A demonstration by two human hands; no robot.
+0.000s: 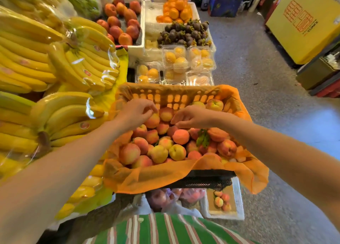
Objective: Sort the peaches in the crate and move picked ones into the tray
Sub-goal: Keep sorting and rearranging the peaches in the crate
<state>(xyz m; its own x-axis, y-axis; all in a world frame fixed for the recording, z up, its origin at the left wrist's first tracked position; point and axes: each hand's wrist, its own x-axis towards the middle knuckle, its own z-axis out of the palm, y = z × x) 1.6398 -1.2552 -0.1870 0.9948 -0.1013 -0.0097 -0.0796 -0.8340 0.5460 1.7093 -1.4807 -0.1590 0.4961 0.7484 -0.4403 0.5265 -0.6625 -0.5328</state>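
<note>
A crate [173, 96] lined with orange mesh sits in front of me, heaped with pink and yellow peaches [165, 148]. My left hand [136, 113] reaches over the far left of the heap, its fingertips curled onto a peach [152, 120]. Over the far middle of the pile, my right hand [191, 116] hovers with its fingers bent downward, touching or just above the fruit. Below the crate, at lower right, a white foam tray [239, 197] holds three small peaches [221, 200].
Wrapped banana bunches [55, 68] fill the left side. Behind the crate stand clear boxes of yellow fruit [184, 59], mangosteens [184, 33], oranges [174, 11] and a white box of red peaches [121, 22]. Open floor [266, 78] lies to the right, with a yellow carton [303, 22] beyond.
</note>
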